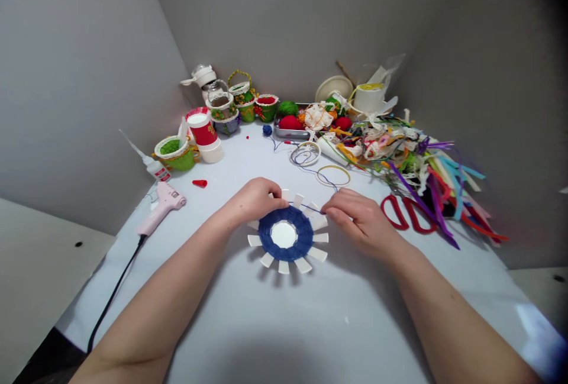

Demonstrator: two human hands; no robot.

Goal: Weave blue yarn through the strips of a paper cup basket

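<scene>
A white paper cup (284, 234), its side cut into strips that splay outward, has blue yarn (267, 234) woven in a ring around its round base. My left hand (260, 200) pinches the cup at its upper left edge, thumb and fingers closed on a strip there. To the upper right, my right hand (361, 218) is closed on the blue yarn strand, which runs taut from the cup to its fingertips. From that hand the loose strand trails back across the table to a small blue yarn ball (267, 130).
A pink glue gun (162, 209) and glue bottle (156, 168) lie at left. Small decorated baskets (175, 153) stand behind. A metal tray (293, 134) holds yarn balls. Red-handled scissors (408, 215) lie at right beside piled ribbons (437, 183). A yellowish ring (333, 183) lies beyond my hands.
</scene>
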